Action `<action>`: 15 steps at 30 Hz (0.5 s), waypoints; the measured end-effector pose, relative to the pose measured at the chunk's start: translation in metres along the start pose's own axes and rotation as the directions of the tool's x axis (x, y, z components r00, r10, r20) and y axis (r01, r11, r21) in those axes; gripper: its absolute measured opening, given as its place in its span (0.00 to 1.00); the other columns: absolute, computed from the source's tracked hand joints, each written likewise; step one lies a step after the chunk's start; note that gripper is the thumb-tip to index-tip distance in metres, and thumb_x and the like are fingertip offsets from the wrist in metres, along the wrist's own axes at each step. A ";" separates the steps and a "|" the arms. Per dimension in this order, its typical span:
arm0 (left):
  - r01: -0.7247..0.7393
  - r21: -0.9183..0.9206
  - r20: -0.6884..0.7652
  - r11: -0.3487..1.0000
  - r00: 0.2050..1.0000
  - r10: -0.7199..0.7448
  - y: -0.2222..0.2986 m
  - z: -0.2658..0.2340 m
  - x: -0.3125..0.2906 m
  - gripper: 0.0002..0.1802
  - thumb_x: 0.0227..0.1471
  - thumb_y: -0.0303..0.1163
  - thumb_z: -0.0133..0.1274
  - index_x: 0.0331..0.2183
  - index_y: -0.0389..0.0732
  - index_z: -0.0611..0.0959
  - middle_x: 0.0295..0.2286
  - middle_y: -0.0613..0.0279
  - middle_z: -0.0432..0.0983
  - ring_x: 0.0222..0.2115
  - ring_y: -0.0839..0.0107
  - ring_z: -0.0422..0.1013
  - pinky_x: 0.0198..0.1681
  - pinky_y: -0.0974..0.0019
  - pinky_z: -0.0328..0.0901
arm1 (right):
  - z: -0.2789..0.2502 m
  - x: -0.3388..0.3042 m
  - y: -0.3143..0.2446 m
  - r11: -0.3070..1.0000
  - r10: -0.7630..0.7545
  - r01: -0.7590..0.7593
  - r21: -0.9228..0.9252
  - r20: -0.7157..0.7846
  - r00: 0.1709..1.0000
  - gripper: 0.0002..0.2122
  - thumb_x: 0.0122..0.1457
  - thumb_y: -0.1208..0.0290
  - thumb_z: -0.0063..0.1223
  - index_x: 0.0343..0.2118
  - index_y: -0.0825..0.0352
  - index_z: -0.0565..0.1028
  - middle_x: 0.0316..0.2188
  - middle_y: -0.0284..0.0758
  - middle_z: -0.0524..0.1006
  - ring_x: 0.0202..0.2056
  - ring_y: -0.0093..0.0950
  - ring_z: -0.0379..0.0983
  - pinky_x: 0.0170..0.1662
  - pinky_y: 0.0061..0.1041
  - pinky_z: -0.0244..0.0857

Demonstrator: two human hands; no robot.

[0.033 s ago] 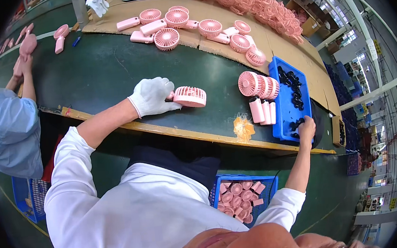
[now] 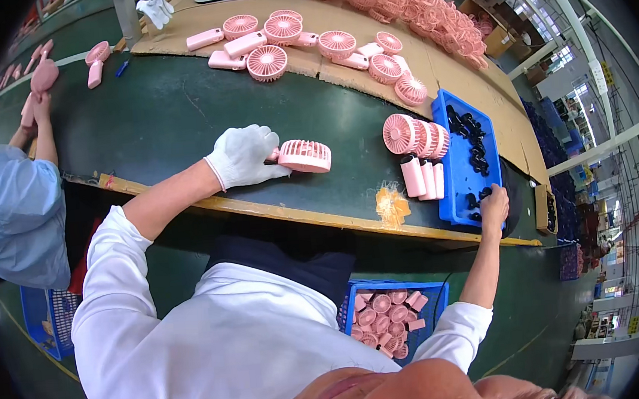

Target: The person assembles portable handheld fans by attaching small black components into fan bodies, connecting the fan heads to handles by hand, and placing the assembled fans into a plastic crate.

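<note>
"Fan [image 2: 307,156] in our grasp: where do we see it?"

"At the green surface [image 2: 156,130], near its front edge. Our gloved left hand [image 2: 243,154] is curled around its handle end."

"And our right hand [image 2: 494,207]?"

"Its fingers bend down into the blue tray [image 2: 460,188] of black parts [image 2: 478,161]; whether they pinch any, we cannot tell."

"Which step is this?"

"We judge: picking 1 black part. The next move calls for a sure fingertip grip, and a steady fan."

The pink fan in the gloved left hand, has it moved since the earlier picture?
No: judged against the orange patch on the green table, the pink fan shows no visible shift in any direction.
</note>
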State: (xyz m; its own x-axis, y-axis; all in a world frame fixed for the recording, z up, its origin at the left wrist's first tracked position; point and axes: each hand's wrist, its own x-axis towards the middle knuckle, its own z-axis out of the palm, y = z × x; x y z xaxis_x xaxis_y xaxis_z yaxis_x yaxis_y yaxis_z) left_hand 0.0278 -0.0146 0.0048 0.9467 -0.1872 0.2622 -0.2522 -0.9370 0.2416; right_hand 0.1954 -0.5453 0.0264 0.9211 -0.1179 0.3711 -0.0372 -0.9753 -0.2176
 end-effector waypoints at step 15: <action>0.019 0.098 0.007 0.995 1.000 -0.020 0.008 0.001 0.005 0.21 0.41 0.50 0.59 0.17 0.41 0.79 0.17 0.57 0.74 0.22 0.57 0.73 0.25 0.59 0.66 | -0.007 -0.035 -0.055 0.954 -0.243 0.282 0.107 -0.279 0.929 0.12 0.53 0.82 0.47 0.41 0.76 0.74 0.35 0.46 0.75 0.34 0.39 0.76 0.37 0.31 0.68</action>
State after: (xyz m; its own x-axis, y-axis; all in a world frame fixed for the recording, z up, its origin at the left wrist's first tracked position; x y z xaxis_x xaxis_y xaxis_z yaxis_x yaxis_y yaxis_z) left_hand 0.0307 -0.0236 0.0068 0.9528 -0.1708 0.2512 -0.2134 -0.9648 0.1535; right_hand 0.1627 -0.4891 0.0312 0.7568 0.0757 0.6493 0.2652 -0.9434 -0.1991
